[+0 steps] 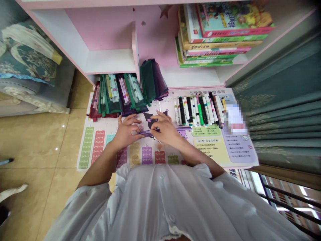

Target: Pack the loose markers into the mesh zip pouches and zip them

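My left hand (126, 130) pinches the left end of a long, narrow purple strip (144, 134) between thumb and fingers. From the other side my right hand (164, 129) grips the same strip, its fingers bent over the middle. The strip's right end sticks out beneath that hand, and its exact kind cannot be made out. Both hands are low over the printed desk mat (163, 154). Beyond the left hand stand green, red and purple mesh pouches with markers in them, such as one green pouch (114, 105). A row of loose markers (199, 108) lies to the right.
More dark green and purple pouches (152, 80) lean against the shelf divider (135, 50). A stack of books (218, 43) fills the right shelf. A blurred-out, phone-like rectangle (235, 117) lies right of the markers. Teal curtains (283, 100) hang beside the desk.
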The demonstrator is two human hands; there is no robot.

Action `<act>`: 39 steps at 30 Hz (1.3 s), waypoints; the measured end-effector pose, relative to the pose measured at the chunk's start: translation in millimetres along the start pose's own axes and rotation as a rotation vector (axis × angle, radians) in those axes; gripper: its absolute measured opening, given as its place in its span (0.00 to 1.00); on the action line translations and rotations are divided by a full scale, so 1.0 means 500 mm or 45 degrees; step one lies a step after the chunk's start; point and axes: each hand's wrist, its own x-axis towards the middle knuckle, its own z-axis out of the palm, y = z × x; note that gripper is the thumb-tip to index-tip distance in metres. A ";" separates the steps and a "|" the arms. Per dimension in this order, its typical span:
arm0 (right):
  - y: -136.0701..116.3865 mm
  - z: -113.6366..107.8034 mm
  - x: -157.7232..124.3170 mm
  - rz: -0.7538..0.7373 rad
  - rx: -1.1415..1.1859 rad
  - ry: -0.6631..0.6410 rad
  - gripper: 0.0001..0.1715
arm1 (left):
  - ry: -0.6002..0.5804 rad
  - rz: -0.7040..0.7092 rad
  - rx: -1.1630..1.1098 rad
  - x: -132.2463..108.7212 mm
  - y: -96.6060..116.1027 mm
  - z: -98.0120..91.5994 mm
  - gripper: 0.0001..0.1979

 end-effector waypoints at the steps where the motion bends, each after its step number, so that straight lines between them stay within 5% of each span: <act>1: 0.000 -0.001 0.000 0.004 -0.001 -0.005 0.08 | 0.000 0.000 0.002 0.000 -0.001 0.000 0.12; 39: 0.037 -0.022 -0.014 0.046 0.034 0.077 0.08 | 0.013 -0.025 0.003 0.001 -0.010 -0.002 0.12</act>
